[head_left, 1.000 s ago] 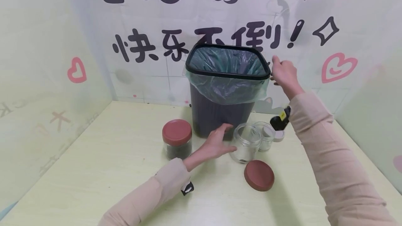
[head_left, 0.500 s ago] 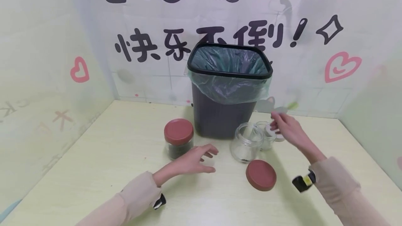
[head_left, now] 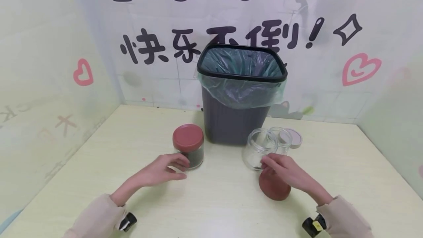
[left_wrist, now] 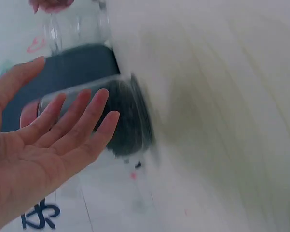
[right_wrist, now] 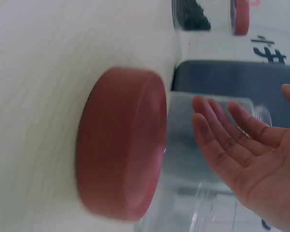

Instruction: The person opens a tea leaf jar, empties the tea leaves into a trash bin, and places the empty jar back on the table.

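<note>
My left hand [head_left: 165, 170] is held out at the near left side of a glass jar [head_left: 195, 156] with dark contents and a red screw lid [head_left: 188, 137]. In the left wrist view, the fingers [left_wrist: 82, 116] spread in front of that jar and hold nothing. Above a loose red lid [head_left: 275, 188] hovers my right hand [head_left: 286, 170], its fingers relaxed and its palm bare in the right wrist view. Beside it stands an uncapped glass jar [head_left: 252, 153] with a few dark bits at the bottom. My right hand partly covers the loose lid.
A dark trash bin [head_left: 232, 126] lined with a green plastic bag [head_left: 244, 93] stands against the back wall. Behind the uncapped jar are a smaller glass jar [head_left: 285, 144] and a pale lid [head_left: 295, 139]. Printed walls enclose the table [head_left: 211, 208] at the back and sides.
My right hand has left the bin's right rim and come down over the loose red lid. My left hand has moved left, from near the uncapped jar to the red-lidded jar.
</note>
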Demonstrator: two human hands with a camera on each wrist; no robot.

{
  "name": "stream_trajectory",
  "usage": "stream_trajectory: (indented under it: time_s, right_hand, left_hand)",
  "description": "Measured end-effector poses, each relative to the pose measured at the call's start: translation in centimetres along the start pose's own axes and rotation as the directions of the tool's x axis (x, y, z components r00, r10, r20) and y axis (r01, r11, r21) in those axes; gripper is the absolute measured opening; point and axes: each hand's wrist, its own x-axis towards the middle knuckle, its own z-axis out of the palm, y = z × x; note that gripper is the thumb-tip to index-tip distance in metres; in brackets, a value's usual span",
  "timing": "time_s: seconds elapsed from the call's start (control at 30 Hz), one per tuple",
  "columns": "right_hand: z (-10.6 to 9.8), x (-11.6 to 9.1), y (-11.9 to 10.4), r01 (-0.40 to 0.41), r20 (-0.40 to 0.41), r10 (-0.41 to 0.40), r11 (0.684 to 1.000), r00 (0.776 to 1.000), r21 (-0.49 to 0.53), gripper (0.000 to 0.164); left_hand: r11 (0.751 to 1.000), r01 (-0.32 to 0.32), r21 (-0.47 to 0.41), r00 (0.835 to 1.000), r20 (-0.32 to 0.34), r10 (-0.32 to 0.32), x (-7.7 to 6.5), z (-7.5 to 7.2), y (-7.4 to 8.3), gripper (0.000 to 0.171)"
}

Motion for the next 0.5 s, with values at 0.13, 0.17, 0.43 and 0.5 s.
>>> stream_trajectory:
  time_s: [0.13,0.17,0.43,0.5]
  right_hand:
    - [1.6,1.3,-1.1,0.067,0.043,-0.066,0.997,0.997,-0.027,0.029]
    - [2.0,1.7,-1.4,0.08,0.05,-0.078,0.996,0.996,-0.042,0.03]
    - [6.4,5.7,-4.0,0.055,0.077,-0.048,0.995,0.996,-0.089,0.063]
    - [7.4,6.5,-4.5,0.039,0.076,-0.033,0.996,0.997,-0.079,0.075]
  left_hand:
    - [0.996,0.067,0.053,0.987,-0.153,-0.058,-0.4,-1.2,-0.6,0.031]
    - [0.993,0.098,0.062,0.977,-0.197,-0.084,-0.4,-1.3,-0.7,0.034]
    - [0.977,0.211,-0.037,0.925,-0.317,-0.211,0.8,-0.5,-0.9,0.088]
    - [0.976,0.213,-0.05,0.925,-0.311,-0.218,1.3,-0.4,-1.1,0.097]
